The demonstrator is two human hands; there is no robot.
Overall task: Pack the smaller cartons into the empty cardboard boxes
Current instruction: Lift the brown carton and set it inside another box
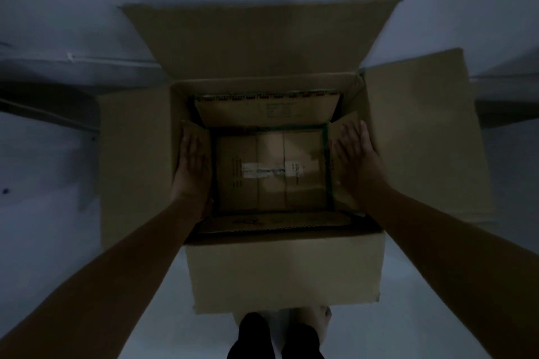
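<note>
Your carton [271,167] sits inside the box [284,268], its own four flaps splayed outward and its taped bottom with a white label showing. It is empty, as far as the dim light lets you tell. The box stands on the pale floor [52,183] with its flaps folded out.

Your left hand [192,166] lies open and flat against the carton's left flap, fingers pointing away from you. Your right hand [354,154] is open too, palm pressed on the right flap — neither hand grips anything.

It looks as if you are seating the carton down into the box. To do that well:

- Press both side flaps evenly, so the carton goes down level rather than tipping to one side.
- Keep your palms flat; curled fingers could get pinched between the flap and the box wall.
- Watch the near and far flaps — they lie close against the box walls and may buckle or catch if you push hard.
- Check the corners by touch, since the inside is too dark to judge whether the carton has reached the bottom.
</note>
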